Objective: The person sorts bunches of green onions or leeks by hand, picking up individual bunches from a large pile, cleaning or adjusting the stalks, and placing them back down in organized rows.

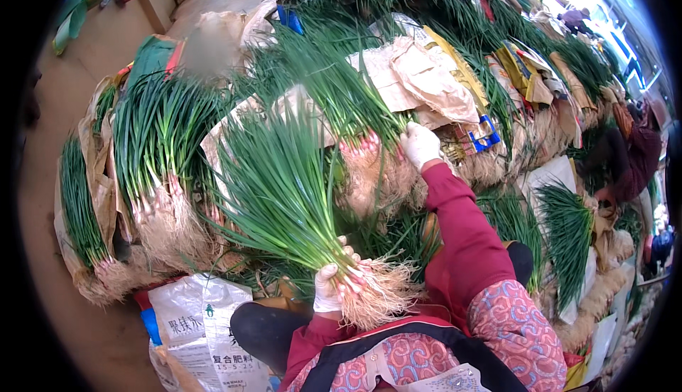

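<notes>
Near: patterned sleeve [515,328]. Left hand [327,292]: fingers wrapped round onion bunch [284,182]. Right hand [420,143]: pinch unclear. Spill risk: loosened grip.

Brown floor [50,229], seen along left side. On it, long row of spring-onion bundles [170,129], pale roots toward near side, green tops mostly pointing away. Tan sacks [103,193] tucked among them. White printed sack [192,307] at near left. Loose green leaves [369,236] strewn before row, hiding what lies beneath.
</notes>
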The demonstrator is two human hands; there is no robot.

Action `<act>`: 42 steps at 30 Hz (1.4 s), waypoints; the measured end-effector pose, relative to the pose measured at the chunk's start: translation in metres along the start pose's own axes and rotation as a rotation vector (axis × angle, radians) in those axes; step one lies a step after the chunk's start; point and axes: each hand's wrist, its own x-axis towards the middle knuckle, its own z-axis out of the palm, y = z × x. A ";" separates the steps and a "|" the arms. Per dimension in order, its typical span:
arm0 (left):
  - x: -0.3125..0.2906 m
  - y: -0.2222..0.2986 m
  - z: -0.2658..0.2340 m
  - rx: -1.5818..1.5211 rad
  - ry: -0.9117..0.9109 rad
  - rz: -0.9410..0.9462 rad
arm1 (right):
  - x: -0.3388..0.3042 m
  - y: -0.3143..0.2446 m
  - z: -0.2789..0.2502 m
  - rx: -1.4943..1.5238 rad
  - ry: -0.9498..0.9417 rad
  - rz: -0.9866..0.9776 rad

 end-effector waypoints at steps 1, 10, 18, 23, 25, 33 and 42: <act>-0.001 0.001 -0.001 0.018 0.021 0.001 | -0.006 -0.008 -0.013 0.075 -0.028 0.009; -0.001 -0.006 0.024 0.151 0.095 -0.053 | -0.190 -0.067 -0.055 0.480 -0.385 -0.128; -0.007 -0.006 0.014 0.228 0.084 -0.070 | -0.167 -0.072 -0.020 0.879 -0.730 0.075; -0.015 -0.002 0.018 0.221 0.066 -0.094 | -0.176 -0.079 0.016 1.582 -1.155 0.367; -0.017 -0.004 0.015 0.200 0.110 -0.125 | -0.180 -0.076 0.011 1.718 -1.236 0.539; -0.023 0.000 0.017 0.256 0.123 -0.083 | -0.190 -0.083 0.019 1.936 -1.402 0.648; -0.018 -0.004 -0.004 0.223 0.185 -0.175 | -0.199 -0.086 -0.001 1.618 -1.061 0.531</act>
